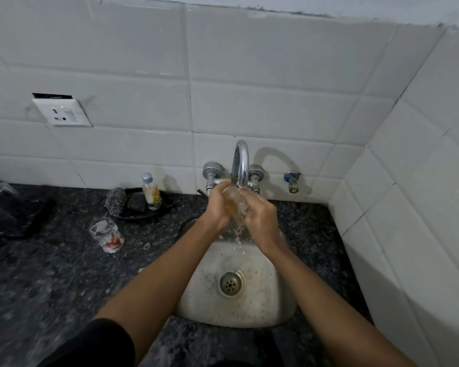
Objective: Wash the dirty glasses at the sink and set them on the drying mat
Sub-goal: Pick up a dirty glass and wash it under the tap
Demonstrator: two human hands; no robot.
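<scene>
A clear glass (pixel 235 202) is held under the curved tap (pixel 241 162), with water running over it and down into the steel sink (pixel 265 303). My left hand (pixel 217 205) grips the glass from the left. From the right, my right hand (pixel 261 215) wraps around it; the hands hide most of it. A second small glass (pixel 107 234), with a red mark near its base and suds inside, stands on the dark granite counter left of the sink. At the far left lies a dark mat (pixel 19 215) with clear glassware on it, blurred.
A black dish (pixel 141 213) behind the second glass holds a steel scrubber (pixel 115 201) and a small dish-soap bottle (pixel 151 193). A wall socket (pixel 62 112) sits on the white tiles. A small tap (pixel 292 181) juts from the wall right of the mixer. Tiled wall closes the right side.
</scene>
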